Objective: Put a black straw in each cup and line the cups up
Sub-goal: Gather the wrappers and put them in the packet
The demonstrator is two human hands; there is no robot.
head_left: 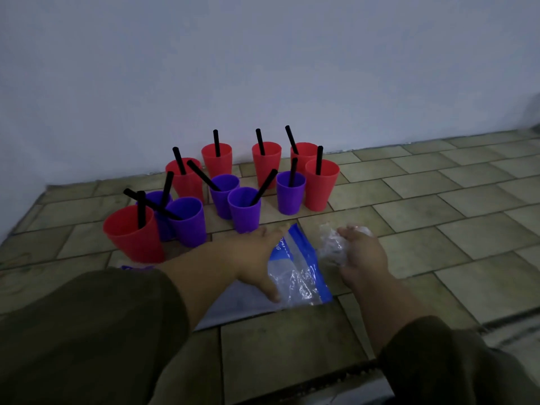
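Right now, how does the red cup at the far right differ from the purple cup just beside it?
Colour: the red cup is red, the purple cup is purple.
Size: the red cup is taller and wider at the rim than the purple cup.
Place: the red cup ends the group on the right; the purple cup stands close at its left.
The red cup's straw and the purple cup's straw are both black. Both cups stand upright on the floor.

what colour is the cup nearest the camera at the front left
The front-left cup is red, clearest in the head view.
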